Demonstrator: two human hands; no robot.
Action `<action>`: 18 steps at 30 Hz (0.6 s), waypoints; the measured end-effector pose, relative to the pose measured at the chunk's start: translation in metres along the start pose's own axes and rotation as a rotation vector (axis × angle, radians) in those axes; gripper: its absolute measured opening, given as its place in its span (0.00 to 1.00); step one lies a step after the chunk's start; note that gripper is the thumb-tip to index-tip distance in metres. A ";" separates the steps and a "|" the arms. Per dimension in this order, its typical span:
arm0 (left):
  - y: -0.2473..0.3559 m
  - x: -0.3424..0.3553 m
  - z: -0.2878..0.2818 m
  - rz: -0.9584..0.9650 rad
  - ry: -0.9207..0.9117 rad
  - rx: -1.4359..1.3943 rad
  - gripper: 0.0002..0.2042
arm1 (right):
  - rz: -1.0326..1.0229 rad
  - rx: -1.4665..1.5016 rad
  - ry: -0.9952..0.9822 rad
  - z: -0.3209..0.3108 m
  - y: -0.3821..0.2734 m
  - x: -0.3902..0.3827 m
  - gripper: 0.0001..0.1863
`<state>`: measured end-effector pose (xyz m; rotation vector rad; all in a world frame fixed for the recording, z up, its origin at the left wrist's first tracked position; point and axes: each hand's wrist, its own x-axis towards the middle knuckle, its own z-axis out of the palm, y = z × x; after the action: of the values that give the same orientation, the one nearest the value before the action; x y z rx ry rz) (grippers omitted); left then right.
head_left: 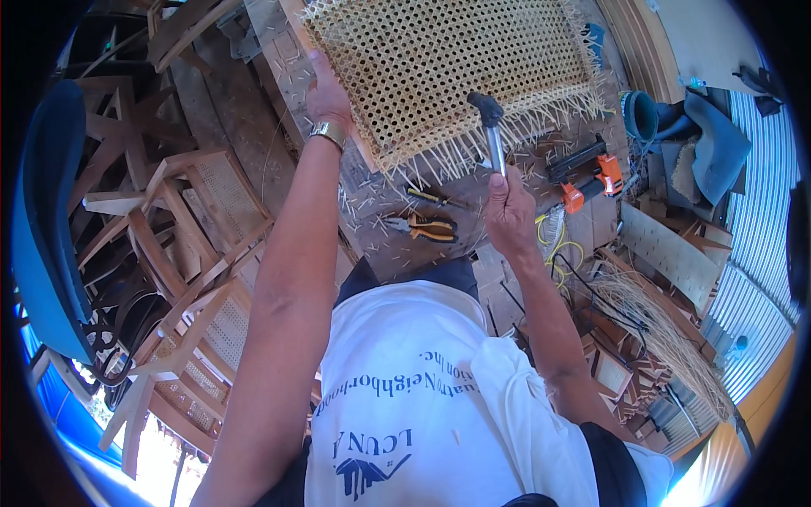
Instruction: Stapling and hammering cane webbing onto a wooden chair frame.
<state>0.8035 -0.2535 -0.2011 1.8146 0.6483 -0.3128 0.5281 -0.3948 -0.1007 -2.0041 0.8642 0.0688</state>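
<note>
I see my left hand [325, 100] wrapped over the left edge of the woven cane panel [448, 72], fingers curled on its wooden frame, a metal watch [329, 132] on the wrist. My right hand [509, 211] is closed in a fist around the handle of a hammer [492, 131], held upright with the dark head over the panel's lower fringe of loose cane ends. The panel lies flat on the counter [372, 203], toward the top centre of the view, tilted slightly. On the counter just in front of the panel: pliers [427, 228] with yellow-black grips and a small screwdriver [435, 198] beside them, both near the right hand but not touched. An orange and black nail gun [587, 177] sits to the right, just beside the fringe. Short cane offcuts are scattered all over the counter. Bundle of loose cane strands [659, 325] lower right. Wooden chair frames [186, 228] are stacked on the left.
</note>
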 end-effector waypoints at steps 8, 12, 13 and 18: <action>0.005 -0.002 -0.003 0.003 0.018 0.107 0.53 | -0.032 -0.104 0.012 0.008 0.003 0.015 0.19; 0.000 0.000 -0.003 0.016 -0.027 0.022 0.53 | -0.214 -0.089 0.176 0.019 0.027 0.007 0.19; 0.001 -0.005 -0.002 0.013 -0.034 0.022 0.53 | -0.183 -0.181 0.125 0.024 0.046 0.010 0.19; -0.005 0.002 -0.003 -0.005 -0.017 0.040 0.54 | -0.051 -0.088 0.019 0.012 0.004 0.016 0.19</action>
<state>0.8021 -0.2494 -0.2055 1.8471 0.6392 -0.3467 0.5412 -0.3957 -0.1171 -2.1114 0.8342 0.0593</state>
